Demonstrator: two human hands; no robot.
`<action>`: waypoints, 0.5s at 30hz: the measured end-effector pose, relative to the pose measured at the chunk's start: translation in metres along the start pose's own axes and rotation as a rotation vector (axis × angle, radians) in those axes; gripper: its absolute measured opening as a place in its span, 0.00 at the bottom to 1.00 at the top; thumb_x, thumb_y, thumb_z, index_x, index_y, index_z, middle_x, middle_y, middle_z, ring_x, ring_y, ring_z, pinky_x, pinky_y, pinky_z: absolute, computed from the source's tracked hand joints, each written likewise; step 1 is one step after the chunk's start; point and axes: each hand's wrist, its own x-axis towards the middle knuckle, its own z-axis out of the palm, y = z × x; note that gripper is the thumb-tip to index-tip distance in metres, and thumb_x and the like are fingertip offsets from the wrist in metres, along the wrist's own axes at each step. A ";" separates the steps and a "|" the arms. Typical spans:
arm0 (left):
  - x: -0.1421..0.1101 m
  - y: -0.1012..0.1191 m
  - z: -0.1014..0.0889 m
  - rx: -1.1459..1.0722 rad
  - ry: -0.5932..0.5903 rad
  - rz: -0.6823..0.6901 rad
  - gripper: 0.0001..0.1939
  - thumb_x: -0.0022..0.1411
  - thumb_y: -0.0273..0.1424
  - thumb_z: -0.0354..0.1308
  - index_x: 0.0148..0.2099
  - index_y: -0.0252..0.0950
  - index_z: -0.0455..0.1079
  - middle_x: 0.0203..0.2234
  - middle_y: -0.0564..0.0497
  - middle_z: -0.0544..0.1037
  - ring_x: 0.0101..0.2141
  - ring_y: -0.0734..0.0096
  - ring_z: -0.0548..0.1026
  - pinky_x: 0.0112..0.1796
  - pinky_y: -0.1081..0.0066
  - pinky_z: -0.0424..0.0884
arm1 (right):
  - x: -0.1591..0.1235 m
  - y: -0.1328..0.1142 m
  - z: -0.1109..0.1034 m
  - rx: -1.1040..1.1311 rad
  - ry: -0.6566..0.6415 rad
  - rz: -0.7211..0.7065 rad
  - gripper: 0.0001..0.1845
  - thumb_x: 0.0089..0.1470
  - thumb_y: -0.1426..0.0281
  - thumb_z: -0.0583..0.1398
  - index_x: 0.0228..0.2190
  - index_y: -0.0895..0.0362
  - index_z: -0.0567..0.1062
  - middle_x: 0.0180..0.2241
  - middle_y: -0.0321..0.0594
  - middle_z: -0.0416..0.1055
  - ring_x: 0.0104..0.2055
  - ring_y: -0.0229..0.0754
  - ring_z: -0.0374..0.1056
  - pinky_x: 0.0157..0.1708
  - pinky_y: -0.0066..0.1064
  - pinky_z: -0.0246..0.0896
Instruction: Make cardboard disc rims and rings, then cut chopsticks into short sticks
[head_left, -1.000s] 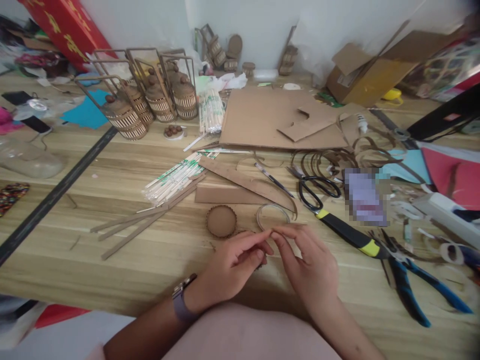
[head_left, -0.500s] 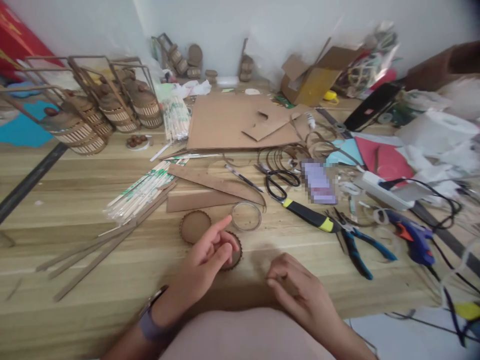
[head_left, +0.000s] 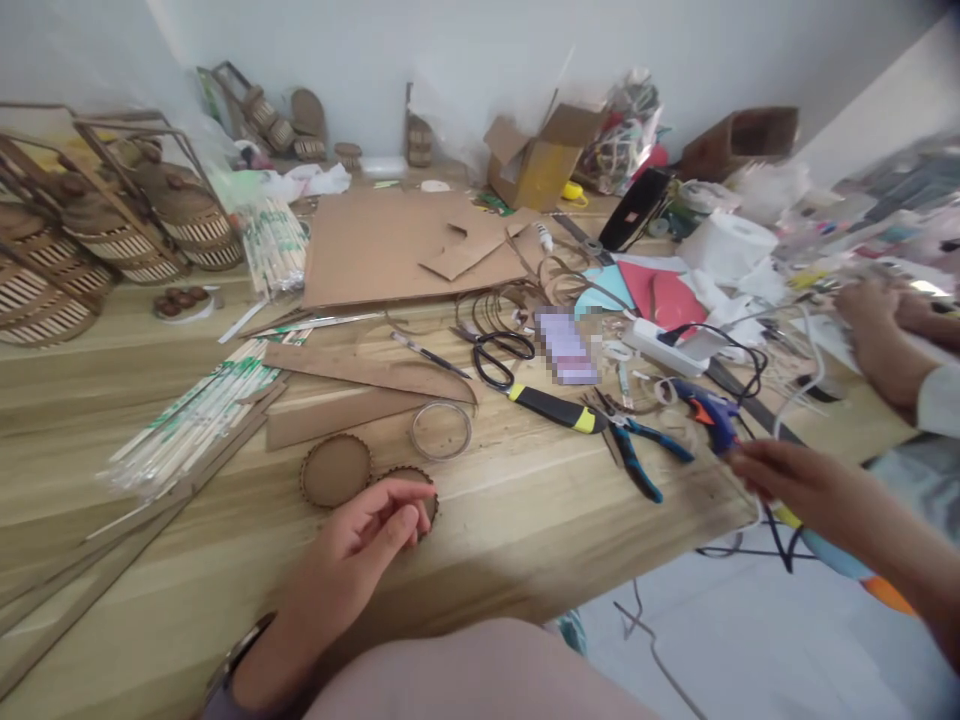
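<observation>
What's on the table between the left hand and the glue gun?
The head view shows blue-handled pliers on the wooden table between the left hand and the glue gun.

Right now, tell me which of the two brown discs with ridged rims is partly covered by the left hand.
The right-hand disc: the fingers of the left hand hide part of it, while the left-hand disc shows whole.

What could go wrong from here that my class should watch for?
The right hand is at the blue-and-orange plastic glue gun; if hot, which the picture cannot show, it might burn the skin. The blue-handled metal pliers lie close by and could be knocked. The left hand partly covers a round brown disc with a ridged rim and might nudge it.
</observation>
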 end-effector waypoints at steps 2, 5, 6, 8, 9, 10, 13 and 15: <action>0.002 0.001 0.001 -0.007 0.009 -0.003 0.15 0.60 0.41 0.58 0.42 0.34 0.74 0.28 0.49 0.75 0.30 0.70 0.71 0.35 0.70 0.70 | 0.031 0.006 0.006 -0.060 0.004 -0.009 0.29 0.65 0.59 0.46 0.19 0.59 0.73 0.24 0.35 0.71 0.27 0.32 0.69 0.25 0.23 0.58; 0.004 0.001 0.002 -0.031 0.012 -0.015 0.16 0.60 0.42 0.59 0.42 0.35 0.74 0.28 0.50 0.76 0.30 0.70 0.71 0.35 0.71 0.70 | 0.060 0.024 0.025 -0.130 -0.038 -0.017 0.31 0.66 0.60 0.42 0.23 0.60 0.74 0.26 0.36 0.72 0.29 0.34 0.71 0.26 0.24 0.60; 0.004 0.001 0.002 -0.037 0.013 -0.019 0.16 0.60 0.42 0.59 0.42 0.35 0.74 0.29 0.50 0.76 0.31 0.70 0.72 0.35 0.71 0.70 | 0.068 0.032 0.031 -0.159 -0.066 -0.017 0.30 0.67 0.60 0.43 0.25 0.61 0.75 0.27 0.36 0.72 0.30 0.34 0.71 0.27 0.25 0.61; 0.004 0.000 0.003 -0.039 0.022 -0.025 0.16 0.59 0.42 0.59 0.42 0.35 0.74 0.29 0.50 0.76 0.31 0.70 0.72 0.35 0.71 0.71 | 0.082 0.051 0.041 -0.231 -0.148 -0.012 0.24 0.68 0.62 0.48 0.31 0.62 0.75 0.29 0.34 0.72 0.31 0.35 0.71 0.29 0.26 0.66; 0.004 0.000 0.003 -0.037 0.026 -0.027 0.16 0.59 0.43 0.60 0.42 0.35 0.74 0.28 0.50 0.76 0.30 0.70 0.72 0.35 0.71 0.71 | 0.089 0.060 0.045 -0.274 -0.198 -0.009 0.24 0.69 0.62 0.47 0.34 0.62 0.76 0.31 0.35 0.72 0.33 0.36 0.72 0.32 0.28 0.69; 0.005 0.000 0.003 -0.032 0.028 -0.027 0.16 0.59 0.43 0.60 0.41 0.35 0.74 0.28 0.50 0.76 0.30 0.70 0.72 0.34 0.71 0.70 | 0.095 0.069 0.049 -0.318 -0.248 -0.012 0.25 0.69 0.63 0.43 0.37 0.62 0.76 0.34 0.36 0.72 0.37 0.38 0.73 0.36 0.31 0.69; 0.005 0.000 0.002 -0.022 0.026 -0.028 0.16 0.58 0.43 0.60 0.40 0.35 0.74 0.27 0.50 0.77 0.29 0.70 0.72 0.32 0.72 0.70 | 0.107 0.090 0.059 -0.439 -0.333 -0.029 0.19 0.68 0.63 0.49 0.45 0.60 0.74 0.44 0.40 0.72 0.45 0.43 0.72 0.43 0.38 0.70; 0.005 -0.001 0.001 -0.013 0.016 -0.031 0.15 0.59 0.42 0.60 0.40 0.36 0.74 0.28 0.50 0.77 0.30 0.70 0.73 0.33 0.72 0.70 | 0.109 0.098 0.065 -0.506 -0.337 -0.053 0.16 0.66 0.63 0.54 0.48 0.59 0.73 0.47 0.42 0.72 0.46 0.44 0.71 0.44 0.41 0.70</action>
